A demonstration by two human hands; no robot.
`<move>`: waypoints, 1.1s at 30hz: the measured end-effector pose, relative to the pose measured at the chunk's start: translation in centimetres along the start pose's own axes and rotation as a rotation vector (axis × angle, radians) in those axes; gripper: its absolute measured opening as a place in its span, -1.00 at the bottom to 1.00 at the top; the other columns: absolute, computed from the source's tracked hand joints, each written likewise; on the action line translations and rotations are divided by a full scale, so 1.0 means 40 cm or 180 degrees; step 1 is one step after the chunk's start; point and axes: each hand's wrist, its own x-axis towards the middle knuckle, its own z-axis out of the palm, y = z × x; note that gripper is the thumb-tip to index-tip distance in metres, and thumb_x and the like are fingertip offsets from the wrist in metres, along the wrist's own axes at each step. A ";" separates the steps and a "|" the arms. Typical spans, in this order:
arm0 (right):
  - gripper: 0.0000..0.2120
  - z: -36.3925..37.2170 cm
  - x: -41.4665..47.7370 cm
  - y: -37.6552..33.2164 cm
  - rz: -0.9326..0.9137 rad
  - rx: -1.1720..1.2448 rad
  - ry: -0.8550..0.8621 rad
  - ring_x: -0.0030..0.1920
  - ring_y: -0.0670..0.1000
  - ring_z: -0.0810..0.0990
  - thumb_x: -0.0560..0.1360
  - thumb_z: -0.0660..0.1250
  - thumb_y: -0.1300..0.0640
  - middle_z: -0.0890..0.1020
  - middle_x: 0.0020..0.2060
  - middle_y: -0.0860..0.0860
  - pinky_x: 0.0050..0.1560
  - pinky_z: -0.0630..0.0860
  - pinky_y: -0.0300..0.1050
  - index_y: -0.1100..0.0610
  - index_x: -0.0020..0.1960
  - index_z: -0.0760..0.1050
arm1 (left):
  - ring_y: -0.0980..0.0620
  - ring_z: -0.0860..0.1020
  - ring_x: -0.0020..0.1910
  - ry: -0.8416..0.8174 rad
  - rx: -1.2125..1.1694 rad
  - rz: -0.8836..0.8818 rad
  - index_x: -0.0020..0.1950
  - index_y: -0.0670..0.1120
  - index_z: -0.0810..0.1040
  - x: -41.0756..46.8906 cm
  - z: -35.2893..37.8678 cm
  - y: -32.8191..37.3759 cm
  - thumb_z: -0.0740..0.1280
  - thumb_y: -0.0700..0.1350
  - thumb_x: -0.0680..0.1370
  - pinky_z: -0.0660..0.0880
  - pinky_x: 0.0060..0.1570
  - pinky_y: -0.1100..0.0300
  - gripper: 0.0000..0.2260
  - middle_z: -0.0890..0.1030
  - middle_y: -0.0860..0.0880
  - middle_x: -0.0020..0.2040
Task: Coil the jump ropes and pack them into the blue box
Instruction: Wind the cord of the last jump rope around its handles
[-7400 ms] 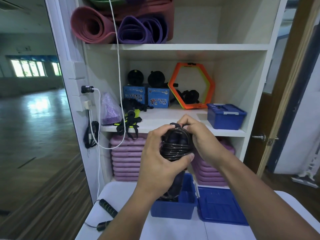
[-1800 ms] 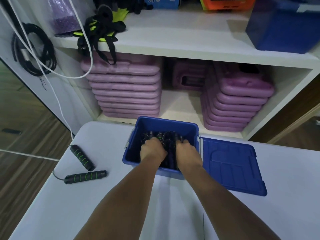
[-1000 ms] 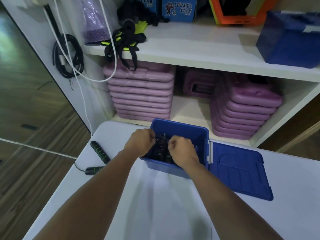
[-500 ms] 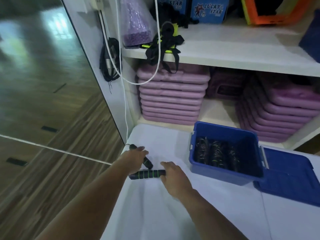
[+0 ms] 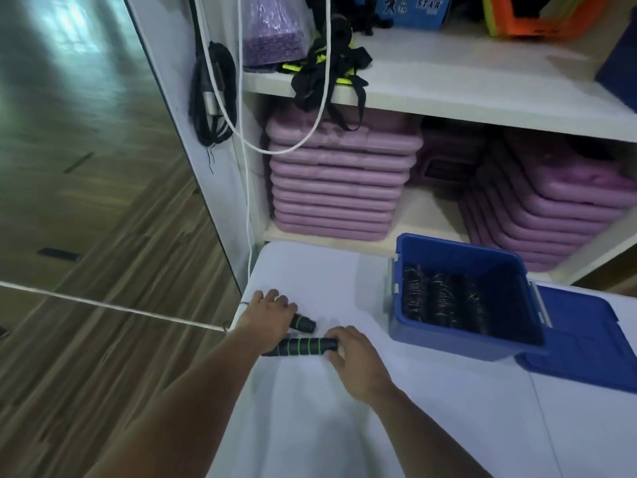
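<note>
Head view: white table point(image 5: 431, 426) beside wood floor point(image 5: 103, 236), left hand point(image 5: 265, 320) and right hand point(image 5: 358, 360) each gripping handles point(image 5: 303, 346).

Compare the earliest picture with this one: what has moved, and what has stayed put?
The coiled rope left both hands and now lies in the blue box. The left hand and right hand moved left onto the green-ringed handles. The lid remains open beside the box.

Above and ahead of the hands, a white shelf unit point(image 5: 448, 94) holds two stacks of purple foam pads point(image 5: 339, 188) on its lower level; black and yellow straps point(image 5: 327, 74) spill over the shelf edge higher up; a white cable point(image 5: 241, 143) hangs beside black coiled cords point(image 5: 212, 94), up and left; wooden floor point(image 5: 86, 236) lies left.
</note>
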 end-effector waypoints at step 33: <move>-0.84 -0.722 -0.254 -0.444 -0.0946 0.3047 0.1861 -0.04 0.02 0.70 0.51 0.46 0.22 0.71 -0.01 0.11 -0.03 0.63 -0.12 0.15 0.09 0.61 | 0.24 0.60 -0.08 0.2254 -0.4536 0.0658 0.27 -0.01 0.49 -0.354 -0.773 0.107 0.39 -0.07 0.59 0.52 0.01 0.29 -0.74 0.67 0.05 -0.02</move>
